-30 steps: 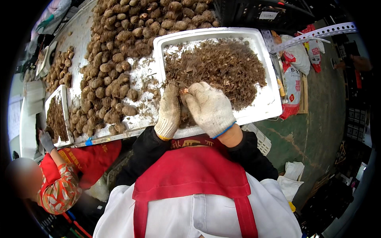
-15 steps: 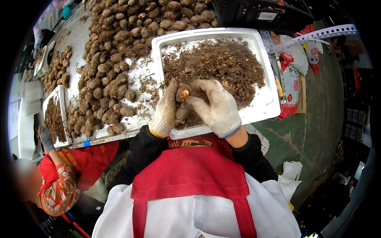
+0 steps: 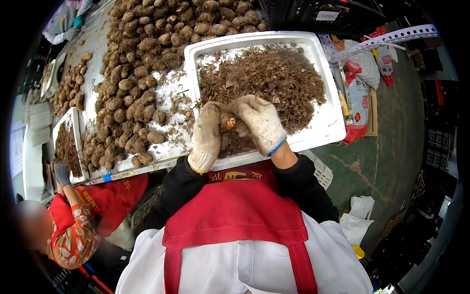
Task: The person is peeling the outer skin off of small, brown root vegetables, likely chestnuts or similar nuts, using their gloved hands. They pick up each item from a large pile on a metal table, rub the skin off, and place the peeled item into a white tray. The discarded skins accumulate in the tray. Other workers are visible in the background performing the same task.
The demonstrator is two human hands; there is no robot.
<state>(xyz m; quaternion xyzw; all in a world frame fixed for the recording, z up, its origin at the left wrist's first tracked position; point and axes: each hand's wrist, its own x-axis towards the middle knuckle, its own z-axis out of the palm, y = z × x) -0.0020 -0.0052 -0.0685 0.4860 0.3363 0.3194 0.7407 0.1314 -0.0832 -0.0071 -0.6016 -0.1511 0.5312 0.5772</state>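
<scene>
Pale worktable, heap of brown, hairy, rounded tubers on it, left of you and running away from you. In front of you: white rectangular foam tray with loose brown fibrous peelings. Co-worker's grey-gloved hand at far left, well apart.

Your piece — one brown tuber with an orange-pink bare patch — sits between your hands, over the tray's near part, patch facing up. It lies right of your left hand in its off-white knit glove, against that palm side; left looks nearer and closed around it. Your right hand in its matching blue-cuffed glove curls in from the right, fingers bent — pinching or just touching, can't tell. Long axis: can't tell either, gloves hide most of it.
</scene>
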